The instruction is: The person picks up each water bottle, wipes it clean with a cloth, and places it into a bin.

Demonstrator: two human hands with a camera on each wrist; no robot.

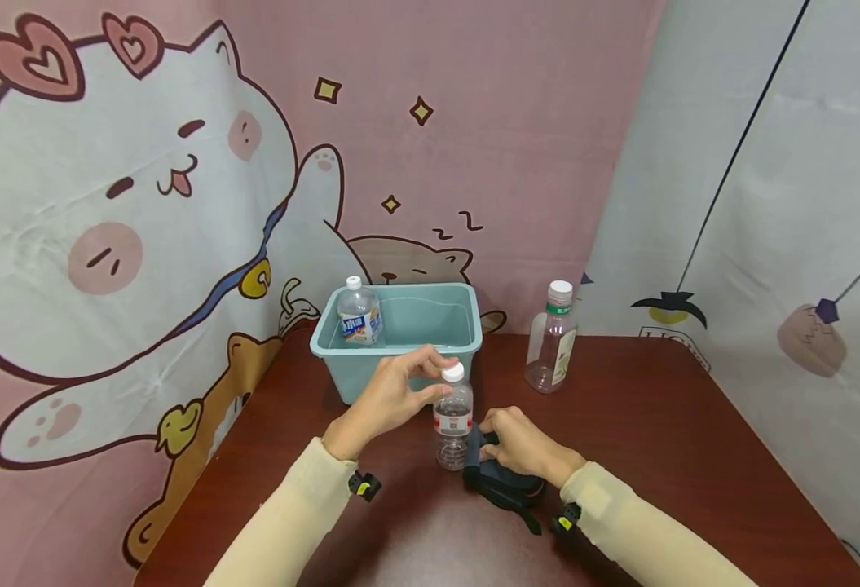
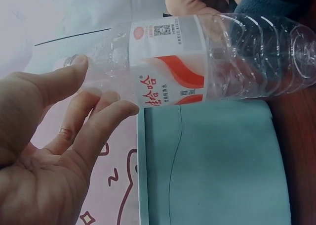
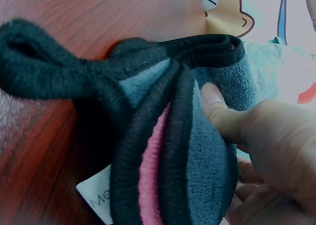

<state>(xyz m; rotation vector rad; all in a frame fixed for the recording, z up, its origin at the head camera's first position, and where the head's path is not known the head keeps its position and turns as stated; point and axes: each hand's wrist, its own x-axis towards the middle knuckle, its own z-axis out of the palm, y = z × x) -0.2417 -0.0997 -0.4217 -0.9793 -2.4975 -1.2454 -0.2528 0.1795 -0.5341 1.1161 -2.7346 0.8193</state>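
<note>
In the head view a clear plastic bottle with a white cap and red-and-white label stands upright on the table. My left hand holds it at the neck and cap; in the left wrist view, the thumb is by the cap and the fingers curve along the other side. My right hand pinches a folded grey-blue cloth with black edging, a pink stripe, a black loop and a white tag. That cloth lies against the bottle's lower right side, and some of my right fingers are hidden.
Behind my left hand stands a light blue plastic bin, with a clear labelled bottle inside at its left. Another clear bottle, white-capped with a green ring, stands right of the bin. The reddish-brown table meets a cartoon-printed curtain.
</note>
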